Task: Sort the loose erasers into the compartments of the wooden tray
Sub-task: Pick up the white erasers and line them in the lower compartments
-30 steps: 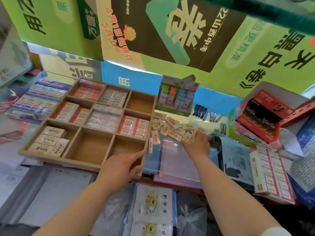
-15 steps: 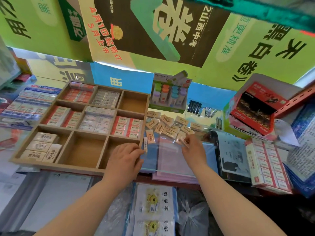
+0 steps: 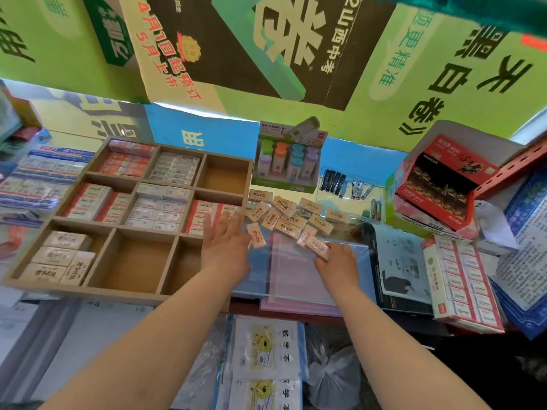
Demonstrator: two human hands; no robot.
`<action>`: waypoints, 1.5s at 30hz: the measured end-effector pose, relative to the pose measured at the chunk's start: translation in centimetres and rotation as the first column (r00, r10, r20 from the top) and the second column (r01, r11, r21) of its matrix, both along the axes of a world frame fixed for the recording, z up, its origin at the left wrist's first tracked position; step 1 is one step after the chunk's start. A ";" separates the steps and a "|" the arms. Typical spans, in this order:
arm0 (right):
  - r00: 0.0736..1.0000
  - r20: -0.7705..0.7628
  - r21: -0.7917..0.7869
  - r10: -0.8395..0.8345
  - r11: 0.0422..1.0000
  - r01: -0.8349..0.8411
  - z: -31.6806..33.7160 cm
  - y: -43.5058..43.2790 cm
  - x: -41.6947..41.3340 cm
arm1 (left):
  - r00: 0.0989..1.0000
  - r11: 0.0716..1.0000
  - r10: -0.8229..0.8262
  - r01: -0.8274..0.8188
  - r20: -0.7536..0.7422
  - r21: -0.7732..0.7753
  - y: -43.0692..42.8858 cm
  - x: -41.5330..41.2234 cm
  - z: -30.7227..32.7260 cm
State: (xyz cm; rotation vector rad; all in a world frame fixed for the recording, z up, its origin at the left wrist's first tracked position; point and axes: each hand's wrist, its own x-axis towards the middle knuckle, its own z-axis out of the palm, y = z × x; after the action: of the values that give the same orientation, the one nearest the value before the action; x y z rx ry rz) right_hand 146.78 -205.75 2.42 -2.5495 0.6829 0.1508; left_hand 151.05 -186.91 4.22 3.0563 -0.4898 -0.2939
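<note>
A wooden tray [image 3: 130, 291] with nine compartments lies at the left; several hold packed erasers, and three are bare. Loose beige erasers [image 3: 288, 218] lie scattered right of the tray. My left hand [image 3: 225, 247] hovers with straight fingers over the tray's right edge, its fingertips beside one loose eraser [image 3: 257, 235]. My right hand [image 3: 337, 263] pinches an eraser [image 3: 314, 245] lifted a little above the clear sheet.
A clear sheet over pink folders [image 3: 296, 273] lies under the hands. A box of coloured bottles [image 3: 288, 161] stands behind the erasers. A red carton [image 3: 438, 184] and a long eraser box [image 3: 461, 279] sit at the right. Notebooks [image 3: 266, 362] lie near me.
My left hand moved up from the tray's front right compartment toward the loose erasers, with its fingers opened. My right hand drew back from the pile holding an eraser.
</note>
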 end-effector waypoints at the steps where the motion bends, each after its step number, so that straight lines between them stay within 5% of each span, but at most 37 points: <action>1: 1.000 0.010 0.000 0.004 1.000 -0.004 0.1 -0.1 0.0 | 1.000 0.999 0.006 -0.008 -0.029 -0.044 0.2 0.0 -0.1; 11: 0.992 0.127 0.247 -0.010 0.969 -0.022 1.0 -0.2 -0.9 | 0.994 0.893 0.064 -0.015 0.094 -0.451 1.7 -2.0 -0.5; 13: 0.991 0.128 0.330 -0.032 0.944 -0.013 1.4 0.2 -1.0 | 0.983 0.770 0.183 -0.134 0.014 -0.624 1.7 -2.6 0.0; 17: 0.990 0.139 0.379 -0.009 0.924 -0.045 2.4 1.3 -0.9 | 0.906 0.358 0.324 -0.385 -0.274 -0.851 3.1 -3.2 2.0; 19: 0.990 0.142 0.396 0.022 0.915 -0.077 2.9 2.3 -1.0 | 0.881 0.279 0.356 -0.417 -0.310 -0.865 5.0 -3.2 3.1; 26: 0.967 0.230 0.449 0.110 0.870 -0.206 4.7 8.9 0.0 | 0.859 0.463 0.416 -0.483 -0.299 -0.743 14.1 -1.6 4.9; 32: 0.930 0.239 0.333 0.279 0.876 -0.349 5.0 15.8 1.4 | 0.893 0.676 0.332 -0.451 -0.305 -0.583 18.0 -2.4 3.7; 38: 0.880 0.236 0.263 0.412 0.845 -0.466 4.8 20.6 1.5 | 0.987 0.947 0.095 -0.130 -0.130 -0.293 18.4 -2.0 2.6; 45: 0.888 0.178 0.107 0.423 0.889 -0.445 4.4 21.7 1.5 | 0.982 0.984 -0.173 0.169 -0.079 -0.048 20.4 0.0 2.8</action>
State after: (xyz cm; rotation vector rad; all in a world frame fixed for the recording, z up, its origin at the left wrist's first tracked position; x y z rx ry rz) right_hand 148.24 -184.01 6.80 -2.5007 0.0282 0.1500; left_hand 151.06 -166.52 7.04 2.9518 -0.7453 -0.4085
